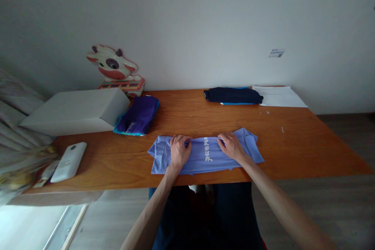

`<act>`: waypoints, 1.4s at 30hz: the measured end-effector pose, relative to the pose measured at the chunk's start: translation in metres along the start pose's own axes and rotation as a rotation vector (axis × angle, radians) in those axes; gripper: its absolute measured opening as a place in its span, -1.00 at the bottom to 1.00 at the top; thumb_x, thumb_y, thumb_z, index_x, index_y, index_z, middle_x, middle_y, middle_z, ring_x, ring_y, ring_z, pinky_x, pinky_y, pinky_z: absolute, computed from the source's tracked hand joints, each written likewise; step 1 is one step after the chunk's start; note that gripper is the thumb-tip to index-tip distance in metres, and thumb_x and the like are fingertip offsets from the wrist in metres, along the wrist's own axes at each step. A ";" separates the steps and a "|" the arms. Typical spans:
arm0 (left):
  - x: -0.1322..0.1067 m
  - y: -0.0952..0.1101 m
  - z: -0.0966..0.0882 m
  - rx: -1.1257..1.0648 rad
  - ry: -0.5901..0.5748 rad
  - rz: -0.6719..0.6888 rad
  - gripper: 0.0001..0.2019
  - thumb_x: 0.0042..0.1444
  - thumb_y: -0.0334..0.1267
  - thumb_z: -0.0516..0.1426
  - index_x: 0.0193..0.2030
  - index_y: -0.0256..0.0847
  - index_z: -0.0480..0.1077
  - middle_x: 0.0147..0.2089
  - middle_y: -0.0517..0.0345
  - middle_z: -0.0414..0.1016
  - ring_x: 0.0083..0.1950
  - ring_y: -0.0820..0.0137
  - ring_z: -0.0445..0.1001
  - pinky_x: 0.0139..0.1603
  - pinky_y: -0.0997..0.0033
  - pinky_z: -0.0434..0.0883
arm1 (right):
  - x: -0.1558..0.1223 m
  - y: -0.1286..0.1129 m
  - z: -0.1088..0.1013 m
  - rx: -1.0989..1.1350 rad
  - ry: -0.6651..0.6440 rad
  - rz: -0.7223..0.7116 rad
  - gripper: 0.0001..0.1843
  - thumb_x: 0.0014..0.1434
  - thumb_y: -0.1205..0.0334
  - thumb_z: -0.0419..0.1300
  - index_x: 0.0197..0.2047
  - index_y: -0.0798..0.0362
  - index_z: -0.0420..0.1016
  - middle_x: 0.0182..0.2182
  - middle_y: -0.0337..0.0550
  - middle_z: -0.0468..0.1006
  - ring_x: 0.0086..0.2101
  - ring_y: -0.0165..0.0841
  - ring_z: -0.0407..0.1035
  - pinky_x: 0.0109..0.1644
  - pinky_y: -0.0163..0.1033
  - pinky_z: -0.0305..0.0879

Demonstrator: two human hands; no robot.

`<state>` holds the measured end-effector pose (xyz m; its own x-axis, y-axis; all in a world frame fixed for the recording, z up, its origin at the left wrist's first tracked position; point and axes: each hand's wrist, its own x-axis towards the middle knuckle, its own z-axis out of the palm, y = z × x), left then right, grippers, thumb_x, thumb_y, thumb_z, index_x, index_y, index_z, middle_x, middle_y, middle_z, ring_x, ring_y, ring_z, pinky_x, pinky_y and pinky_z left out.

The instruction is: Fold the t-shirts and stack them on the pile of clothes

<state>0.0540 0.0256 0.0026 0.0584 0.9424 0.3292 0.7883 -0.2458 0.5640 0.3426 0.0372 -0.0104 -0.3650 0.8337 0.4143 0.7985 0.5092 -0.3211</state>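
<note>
A lavender T-shirt (pixel 199 156) with white lettering down its middle lies at the table's front edge, folded into a wide band. Its sleeves stick out at both ends. My left hand (pixel 180 150) is closed on the far folded edge, left of the lettering. On the other side of the lettering, my right hand (pixel 230 145) pinches the same edge between curled fingers and thumb. Some fingertips of both hands are hidden by the hands and the cloth.
Behind to the left are a folded purple garment (pixel 140 115), a white box (pixel 79 107) and a cow-shaped toy keyboard (pixel 123 84). Folded dark clothing (pixel 233 95) and a white cloth (pixel 281 96) lie by the wall. A white bottle-like object (pixel 69 162) rests front left on the wooden table (pixel 181 115).
</note>
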 end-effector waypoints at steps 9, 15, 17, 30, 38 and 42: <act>0.001 -0.001 0.001 0.017 0.013 -0.003 -0.80 0.32 -0.32 0.13 -0.10 0.03 0.58 -0.05 0.12 0.64 0.09 0.15 0.54 0.50 -0.04 0.14 | 0.002 0.000 -0.001 -0.029 0.031 -0.001 -0.89 0.39 0.32 0.18 -0.13 -0.07 0.53 -0.23 -0.11 0.66 -0.16 -0.16 0.50 0.01 -0.05 0.29; 0.001 -0.001 0.001 0.020 0.027 -0.005 -0.81 0.33 -0.30 0.13 -0.08 0.04 0.57 -0.05 0.11 0.63 0.10 0.14 0.53 0.51 -0.06 0.11 | 0.002 0.002 0.002 -0.042 0.040 0.025 -0.91 0.40 0.31 0.20 -0.14 -0.07 0.51 -0.22 -0.12 0.67 -0.15 -0.16 0.50 0.02 -0.04 0.28; 0.001 -0.001 0.001 0.014 0.031 -0.007 -0.79 0.32 -0.32 0.12 -0.08 0.05 0.57 -0.05 0.11 0.63 0.10 0.14 0.53 0.51 -0.07 0.11 | 0.002 0.002 0.002 -0.054 0.035 0.026 -0.91 0.41 0.31 0.19 -0.12 -0.07 0.50 -0.20 -0.11 0.67 -0.13 -0.15 0.50 0.03 -0.03 0.27; 0.000 -0.004 0.001 -0.002 0.024 -0.011 -0.73 0.23 -0.45 0.11 -0.21 0.02 0.57 -0.08 0.13 0.61 0.10 0.18 0.52 0.53 -0.05 0.10 | 0.000 -0.002 -0.006 -0.008 -0.017 -0.026 -0.71 0.19 0.55 0.19 -0.15 -0.06 0.46 -0.17 -0.11 0.55 -0.08 -0.14 0.42 0.09 0.01 0.30; 0.000 -0.005 0.002 0.011 0.032 -0.006 -0.73 0.24 -0.44 0.10 -0.21 0.01 0.59 -0.09 0.13 0.60 0.08 0.19 0.51 0.47 0.00 0.19 | 0.000 0.001 -0.004 0.018 -0.010 -0.041 -0.69 0.16 0.57 0.19 -0.18 -0.07 0.44 -0.18 -0.15 0.54 -0.10 -0.17 0.42 0.06 -0.02 0.31; 0.000 -0.006 0.003 0.011 0.046 -0.003 -0.73 0.22 -0.44 0.11 -0.22 0.02 0.59 -0.10 0.14 0.60 0.07 0.19 0.52 0.50 -0.02 0.15 | -0.001 0.001 -0.004 0.018 -0.013 -0.045 -0.69 0.15 0.57 0.18 -0.18 -0.07 0.42 -0.18 -0.15 0.54 -0.11 -0.17 0.41 0.06 -0.02 0.30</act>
<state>0.0511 0.0274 -0.0028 0.0277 0.9318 0.3618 0.7951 -0.2399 0.5570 0.3456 0.0363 -0.0072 -0.4065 0.8127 0.4174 0.7724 0.5497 -0.3181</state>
